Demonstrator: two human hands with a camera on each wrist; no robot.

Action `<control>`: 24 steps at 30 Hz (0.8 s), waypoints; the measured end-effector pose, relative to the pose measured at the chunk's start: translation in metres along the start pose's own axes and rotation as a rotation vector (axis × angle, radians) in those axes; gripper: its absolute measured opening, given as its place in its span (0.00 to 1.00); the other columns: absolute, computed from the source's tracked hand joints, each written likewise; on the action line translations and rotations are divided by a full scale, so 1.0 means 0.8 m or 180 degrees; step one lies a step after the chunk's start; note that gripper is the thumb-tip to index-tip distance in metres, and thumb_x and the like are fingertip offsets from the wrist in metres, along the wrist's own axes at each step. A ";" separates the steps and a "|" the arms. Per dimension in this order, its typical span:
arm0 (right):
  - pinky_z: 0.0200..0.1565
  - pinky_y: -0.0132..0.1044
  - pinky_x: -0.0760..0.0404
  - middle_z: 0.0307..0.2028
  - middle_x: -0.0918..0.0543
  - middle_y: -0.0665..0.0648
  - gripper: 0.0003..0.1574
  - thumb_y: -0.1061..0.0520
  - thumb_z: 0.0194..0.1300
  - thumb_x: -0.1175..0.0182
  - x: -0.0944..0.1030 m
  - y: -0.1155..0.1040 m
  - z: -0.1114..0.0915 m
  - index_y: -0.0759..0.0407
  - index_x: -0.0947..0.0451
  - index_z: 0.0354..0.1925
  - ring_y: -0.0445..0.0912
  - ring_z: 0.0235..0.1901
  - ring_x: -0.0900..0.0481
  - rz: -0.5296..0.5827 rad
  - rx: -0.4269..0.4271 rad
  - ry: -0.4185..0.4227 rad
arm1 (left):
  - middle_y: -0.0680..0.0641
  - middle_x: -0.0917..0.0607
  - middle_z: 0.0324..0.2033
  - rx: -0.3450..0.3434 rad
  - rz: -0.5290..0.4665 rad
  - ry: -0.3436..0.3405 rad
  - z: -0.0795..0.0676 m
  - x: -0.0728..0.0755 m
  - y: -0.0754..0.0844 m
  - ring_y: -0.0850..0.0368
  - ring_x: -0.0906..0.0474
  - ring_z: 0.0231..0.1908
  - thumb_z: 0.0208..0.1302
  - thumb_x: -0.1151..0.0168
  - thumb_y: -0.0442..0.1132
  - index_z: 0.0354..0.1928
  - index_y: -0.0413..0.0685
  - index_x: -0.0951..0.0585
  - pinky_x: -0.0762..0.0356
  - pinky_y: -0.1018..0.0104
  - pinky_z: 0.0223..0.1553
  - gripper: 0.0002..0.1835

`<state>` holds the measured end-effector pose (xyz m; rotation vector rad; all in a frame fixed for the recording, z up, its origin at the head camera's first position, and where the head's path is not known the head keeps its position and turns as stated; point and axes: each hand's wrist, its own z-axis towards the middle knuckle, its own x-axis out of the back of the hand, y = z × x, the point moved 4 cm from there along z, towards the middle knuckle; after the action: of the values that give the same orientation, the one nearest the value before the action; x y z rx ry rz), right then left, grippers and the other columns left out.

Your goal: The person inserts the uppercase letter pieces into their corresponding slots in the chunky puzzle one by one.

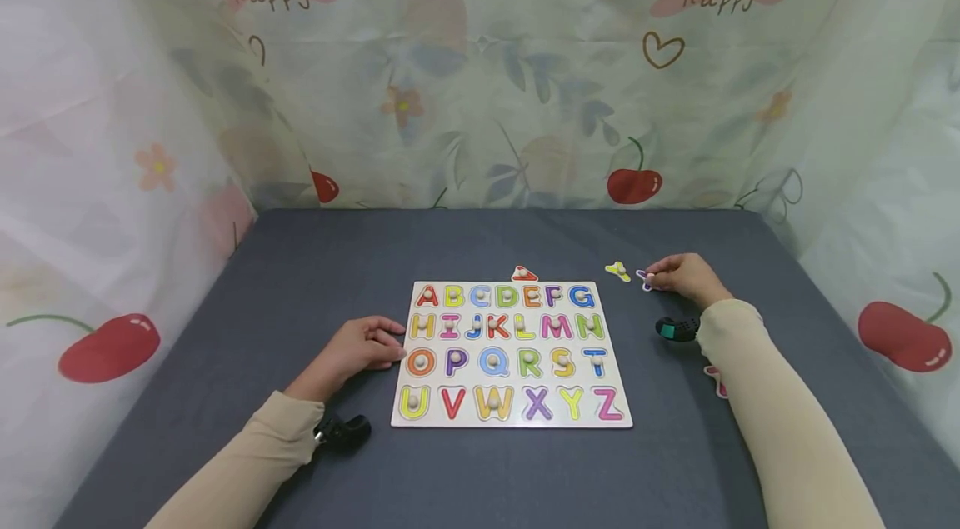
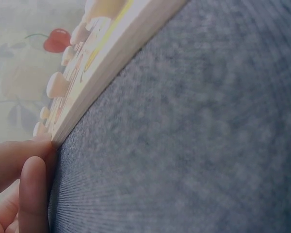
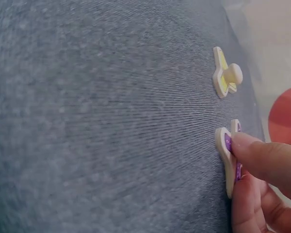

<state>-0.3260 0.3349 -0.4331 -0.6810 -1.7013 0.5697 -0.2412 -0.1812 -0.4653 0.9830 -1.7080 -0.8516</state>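
My right hand (image 1: 686,275) is at the right, beyond the board's far corner, pinching a purple letter X piece (image 3: 228,141) between thumb and fingers. A yellow letter Y piece (image 1: 618,271) with a round knob lies just left of that hand. At the board's left edge my left hand (image 1: 367,346) rests with loosely bent fingers, its fingertips touching the edge. The white alphabet puzzle board (image 1: 517,426) lies flat mid-table. Most letters on it carry wooden knobs; V, X, Y and Z show bare recesses.
A red letter piece (image 1: 523,273) lies against the board's far edge. Partly under the right sleeve, a pink piece (image 1: 716,381) shows. Dark grey cloth covers the table (image 1: 517,479), and a patterned curtain (image 1: 480,96) hangs behind and at both sides.
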 end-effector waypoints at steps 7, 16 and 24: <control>0.34 0.34 0.28 0.35 0.15 0.57 0.21 0.53 0.65 0.37 -0.003 0.002 -0.002 0.67 0.19 0.49 0.46 0.32 0.24 -0.0210 0.0002 0.0231 | 0.49 0.16 0.28 0.0015 -0.0013 0.0005 0.001 -0.001 -0.001 0.62 0.20 0.28 0.53 0.27 0.34 0.52 0.38 0.22 0.19 0.69 0.31 0.23; 0.42 0.38 0.28 0.50 0.18 0.64 0.26 0.46 0.67 0.39 -0.009 -0.020 -0.018 0.61 0.21 0.55 0.51 0.42 0.25 0.0030 0.0012 0.0286 | 0.50 0.16 0.28 0.0011 -0.0009 0.0027 -0.001 -0.001 -0.001 0.62 0.21 0.28 0.53 0.27 0.34 0.51 0.37 0.22 0.19 0.70 0.31 0.23; 0.45 0.41 0.28 0.45 0.16 0.61 0.22 0.46 0.64 0.36 -0.032 -0.073 -0.053 0.59 0.19 0.50 0.53 0.41 0.23 0.0213 0.0358 0.0369 | 0.50 0.16 0.28 0.0022 0.0001 0.0012 -0.001 0.000 0.000 0.62 0.20 0.28 0.53 0.27 0.35 0.52 0.38 0.22 0.19 0.69 0.31 0.23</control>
<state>-0.2885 0.2762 -0.4015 -0.6791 -1.5318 0.6555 -0.2406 -0.1811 -0.4651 0.9884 -1.7089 -0.8438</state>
